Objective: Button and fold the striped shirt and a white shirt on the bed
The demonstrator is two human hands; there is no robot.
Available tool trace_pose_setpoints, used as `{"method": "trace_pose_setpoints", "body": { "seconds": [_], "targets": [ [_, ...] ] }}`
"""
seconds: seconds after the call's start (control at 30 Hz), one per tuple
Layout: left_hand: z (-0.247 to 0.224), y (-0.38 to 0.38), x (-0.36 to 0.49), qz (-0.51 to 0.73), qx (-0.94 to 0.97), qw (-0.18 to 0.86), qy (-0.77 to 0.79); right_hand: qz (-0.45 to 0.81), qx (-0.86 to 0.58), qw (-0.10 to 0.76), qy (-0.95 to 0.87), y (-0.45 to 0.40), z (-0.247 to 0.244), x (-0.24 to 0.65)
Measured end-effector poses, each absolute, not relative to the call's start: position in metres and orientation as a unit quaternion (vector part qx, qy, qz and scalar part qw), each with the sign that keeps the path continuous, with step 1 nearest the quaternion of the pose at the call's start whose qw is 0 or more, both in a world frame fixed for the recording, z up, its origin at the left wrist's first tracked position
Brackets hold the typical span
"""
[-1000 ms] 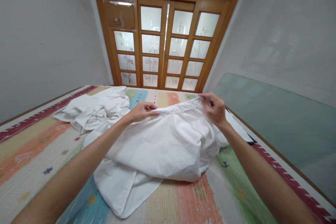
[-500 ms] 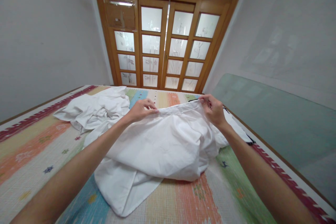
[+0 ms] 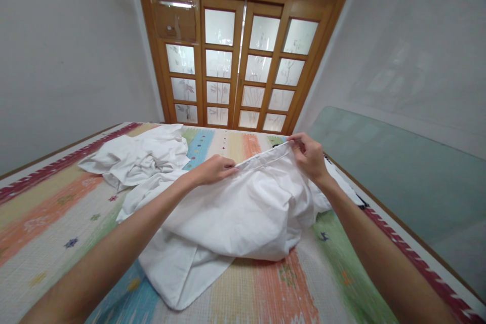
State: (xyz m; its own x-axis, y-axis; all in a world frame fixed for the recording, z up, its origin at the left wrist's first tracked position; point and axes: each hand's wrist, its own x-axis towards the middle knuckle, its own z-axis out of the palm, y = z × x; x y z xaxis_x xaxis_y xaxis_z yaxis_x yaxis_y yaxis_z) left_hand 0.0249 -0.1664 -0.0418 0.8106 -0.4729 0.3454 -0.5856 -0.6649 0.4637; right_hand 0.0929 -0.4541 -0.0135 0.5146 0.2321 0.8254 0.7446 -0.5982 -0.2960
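A white garment (image 3: pixel 235 217) of thin cloth lies loosely bunched in front of me. One edge of it, a stitched band, is lifted off the bed between my two hands. My left hand (image 3: pixel 216 169) pinches this band near its middle, thumb along the top. At the band's right end, my right hand (image 3: pixel 307 156) is closed on the cloth, a little higher than the left, so the edge slopes up to the right. Below, a folded corner of the garment rests flat on the striped cover. Its exact kind cannot be made out.
Another crumpled white cloth (image 3: pixel 140 157) lies to the left. Behind my right hand, a white item with dark trim (image 3: pixel 343 182) sits near the bed's right edge. A striped bedcover (image 3: pixel 49 212) spreads beneath, with a pale green board (image 3: pixel 398 162) along the right wall and wooden glazed doors (image 3: pixel 237 71) beyond.
My left hand has moved slightly right and down along the band, closer to my right hand. The right hand has risen a little, and the band slopes more.
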Motion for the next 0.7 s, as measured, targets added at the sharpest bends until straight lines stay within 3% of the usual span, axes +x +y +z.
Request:
{"method": "trace_pose_setpoints", "body": {
  "seconds": [0.13, 0.33, 0.53, 0.7],
  "targets": [
    [-0.042, -0.166, 0.026, 0.094, 0.922, 0.248, -0.28, -0.374, -0.82, 0.309, -0.303, -0.455, -0.016, 0.097],
    [-0.043, -0.188, 0.034, 0.141, 0.892, 0.323, -0.284, -0.363, -0.818, 0.329, -0.301, -0.45, -0.015, 0.096],
    [-0.044, -0.227, 0.046, 0.215, 0.882, 0.301, -0.291, -0.378, -0.817, 0.315, -0.299, -0.443, -0.009, 0.09],
    [-0.043, -0.237, 0.05, 0.189, 0.892, 0.298, -0.283, -0.386, -0.83, 0.287, -0.284, -0.447, -0.011, 0.097]
  ]
}}
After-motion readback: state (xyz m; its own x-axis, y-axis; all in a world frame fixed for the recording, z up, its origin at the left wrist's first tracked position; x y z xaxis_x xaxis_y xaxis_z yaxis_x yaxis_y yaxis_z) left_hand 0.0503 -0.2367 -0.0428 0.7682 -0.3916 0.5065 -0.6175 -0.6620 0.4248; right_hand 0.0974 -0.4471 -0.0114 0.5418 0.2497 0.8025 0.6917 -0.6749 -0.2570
